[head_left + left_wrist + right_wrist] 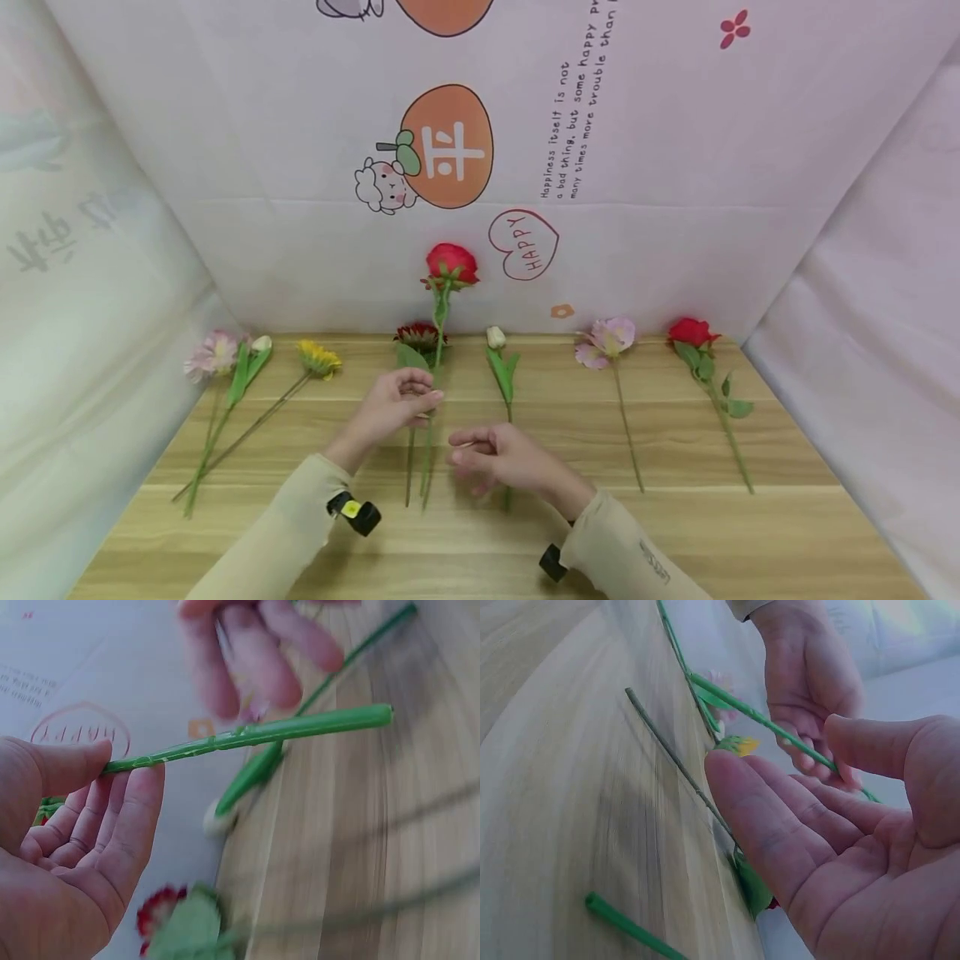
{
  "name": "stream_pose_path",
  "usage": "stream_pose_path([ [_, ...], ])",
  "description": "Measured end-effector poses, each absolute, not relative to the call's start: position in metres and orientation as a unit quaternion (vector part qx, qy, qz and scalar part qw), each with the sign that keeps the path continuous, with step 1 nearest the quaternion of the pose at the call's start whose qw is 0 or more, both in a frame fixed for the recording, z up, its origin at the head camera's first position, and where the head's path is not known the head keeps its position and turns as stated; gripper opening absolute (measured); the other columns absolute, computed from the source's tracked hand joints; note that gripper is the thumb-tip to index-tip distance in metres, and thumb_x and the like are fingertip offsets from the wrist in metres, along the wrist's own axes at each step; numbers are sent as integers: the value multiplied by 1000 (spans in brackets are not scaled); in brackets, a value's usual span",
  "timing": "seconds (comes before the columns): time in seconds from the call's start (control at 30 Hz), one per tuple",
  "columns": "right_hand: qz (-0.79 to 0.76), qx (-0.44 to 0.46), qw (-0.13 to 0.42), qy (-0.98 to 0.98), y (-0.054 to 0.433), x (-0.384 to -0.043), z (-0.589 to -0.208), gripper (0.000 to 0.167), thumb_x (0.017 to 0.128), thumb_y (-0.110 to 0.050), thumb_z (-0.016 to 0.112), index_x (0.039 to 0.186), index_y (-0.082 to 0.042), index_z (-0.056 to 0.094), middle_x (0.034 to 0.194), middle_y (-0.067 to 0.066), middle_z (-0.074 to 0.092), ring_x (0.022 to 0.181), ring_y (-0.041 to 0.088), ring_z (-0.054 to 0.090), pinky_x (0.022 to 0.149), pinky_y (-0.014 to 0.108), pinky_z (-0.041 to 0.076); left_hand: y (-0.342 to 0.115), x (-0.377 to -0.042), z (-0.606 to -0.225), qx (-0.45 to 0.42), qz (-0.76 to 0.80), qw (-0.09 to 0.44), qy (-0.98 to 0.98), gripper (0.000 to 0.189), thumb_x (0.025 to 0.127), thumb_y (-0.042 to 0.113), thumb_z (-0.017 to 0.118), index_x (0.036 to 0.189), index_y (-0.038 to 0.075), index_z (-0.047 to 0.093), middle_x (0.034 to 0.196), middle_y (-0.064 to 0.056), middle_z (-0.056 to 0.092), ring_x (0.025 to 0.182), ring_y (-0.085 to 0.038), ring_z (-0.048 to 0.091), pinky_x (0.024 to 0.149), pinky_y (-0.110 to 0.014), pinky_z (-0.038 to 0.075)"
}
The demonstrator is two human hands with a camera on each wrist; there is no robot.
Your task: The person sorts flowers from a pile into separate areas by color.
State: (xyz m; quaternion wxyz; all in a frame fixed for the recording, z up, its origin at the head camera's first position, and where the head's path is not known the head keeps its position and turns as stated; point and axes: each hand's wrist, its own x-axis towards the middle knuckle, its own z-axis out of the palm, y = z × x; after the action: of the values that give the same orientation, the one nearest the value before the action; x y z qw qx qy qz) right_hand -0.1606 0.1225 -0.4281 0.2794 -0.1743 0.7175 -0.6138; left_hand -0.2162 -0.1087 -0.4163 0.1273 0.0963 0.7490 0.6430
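Observation:
With thumb and fingertips my left hand (396,403) pinches the stem of a red rose (452,265), lifted above the table with its bloom pointing away. In the left wrist view the lower end of the green stem (315,725) sticks out past the fingers. Just to the right of that stem my right hand (508,457) hovers, its fingers loosely bent and holding nothing; the right wrist view shows its palm bare. Below the left hand lies a dark red flower (422,335). A white tulip (496,337) lies partly beneath the right hand.
At the left of the wooden table (420,558) lie a pink flower (213,354), another white tulip (242,375) and a yellow flower (320,360), their stems crossing. Toward the right are a pale purple flower (611,337) and another red rose (693,332). Printed cloth (660,167) stands behind.

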Motion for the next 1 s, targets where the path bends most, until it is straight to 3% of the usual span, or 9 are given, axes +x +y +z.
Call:
stream_pose_path([
  [0.3, -634, -158, 243, 717, 128, -154, -435, 53, 101, -18, 66, 138, 16, 48, 110, 18, 71, 97, 36, 72, 76, 45, 62, -69, -209, -413, 148, 669, 143, 714, 29, 95, 11, 72, 116, -3, 57, 104, -11, 64, 91, -26, 68, 76, -39, 62],
  [0.43, -647, -154, 220, 713, 131, -152, -436, 46, 100, -14, 66, 131, 17, 52, 110, 23, 70, 94, 33, 72, 79, 47, 61, -60, -209, -412, 153, 678, 144, 704, 31, 95, 13, 73, 117, -3, 58, 106, -11, 66, 90, -22, 68, 77, -39, 61],
  [0.57, -652, -154, 193, 717, 134, -150, -437, 38, 100, -9, 66, 125, 17, 56, 107, 29, 68, 89, 32, 73, 78, 46, 62, -53, -210, -408, 153, 677, 145, 705, 33, 95, 16, 74, 118, -3, 60, 105, -10, 69, 95, -28, 68, 79, -40, 61],
  [0.73, -635, -165, 170, 736, 138, -148, -437, 30, 98, -7, 68, 117, 15, 63, 101, 28, 70, 82, 30, 73, 75, 46, 62, -46, -216, -402, 143, 694, 119, 696, 30, 95, 16, 73, 117, -4, 63, 100, -9, 69, 91, -26, 68, 77, -41, 62],
  [0.9, -654, -144, 164, 724, 142, -147, -435, 37, 99, -12, 67, 125, 14, 58, 107, 25, 69, 87, 34, 72, 78, 50, 61, -42, -220, -399, 139, 700, 113, 692, 34, 95, 13, 73, 121, -6, 62, 100, -8, 69, 89, -20, 67, 75, -38, 62],
  [1.0, -677, -126, 152, 709, 144, -148, -434, 44, 100, -13, 67, 131, 14, 52, 111, 21, 66, 89, 34, 72, 81, 54, 59, -38, -219, -397, 146, 694, 120, 695, 36, 95, 14, 74, 123, -5, 62, 104, -10, 70, 96, -29, 68, 79, -41, 62],
])
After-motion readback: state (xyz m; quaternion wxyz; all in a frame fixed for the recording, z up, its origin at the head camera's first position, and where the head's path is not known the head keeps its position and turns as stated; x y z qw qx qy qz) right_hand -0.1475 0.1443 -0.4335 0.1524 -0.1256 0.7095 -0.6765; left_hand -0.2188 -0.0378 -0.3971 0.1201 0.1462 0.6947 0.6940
